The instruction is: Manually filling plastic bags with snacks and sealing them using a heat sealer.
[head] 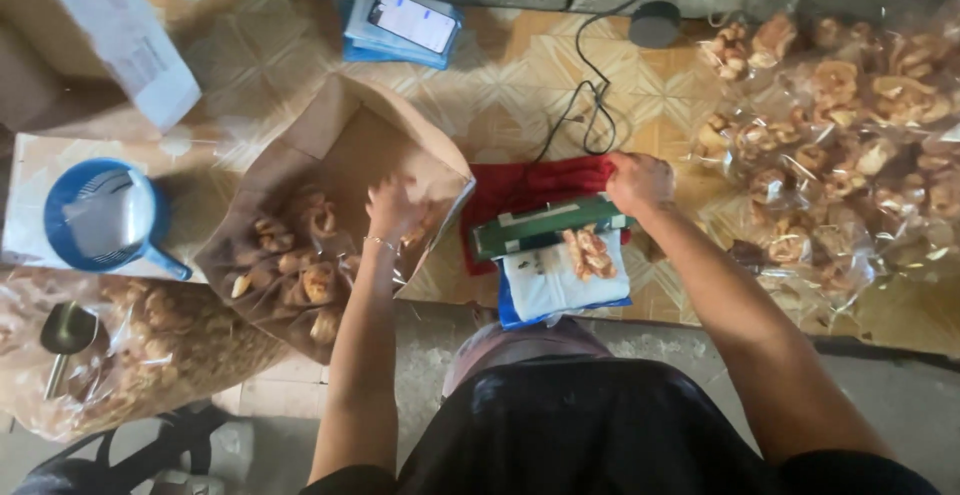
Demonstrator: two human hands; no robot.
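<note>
While the left hand (395,205) dips into the big brown paper sack (330,215), its fingers curl over the fried snacks (300,275) inside; whether they've actually closed on a piece can't be told from this angle. Thin bracelet on that wrist. Over on the right, the right hand (638,183) sits pressed on the far end of the green heat sealer (545,225), fingers folded down over the bar, so that grip is closed on the sealer. Under the bar lies a small clear packet (588,253) of the same snacks, its mouth tucked beneath the sealer, resting on a white-and-blue cloth (560,285). A red cloth (530,190) is spread beneath the machine, w/ a black cord (590,95) looping away toward a round dark plug (655,25) near the wall.

Rest of the bench: right side is heaped w/ filled clear bags (840,155), piled touching one another. Far side, centre-left, a phone (412,21) w/ its screen lit lies on a blue stack. Left of the sack, a blue plastic scoop (100,215) sits on a pale board, and a cardboard box (90,35) stands at the top-left corner. Lower left, a large clear bag (150,345) bulges w/ more snacks, a metal scoop (65,335) lying against it. The person's dark-clothed lap fills the bottom edge of the head view.
</note>
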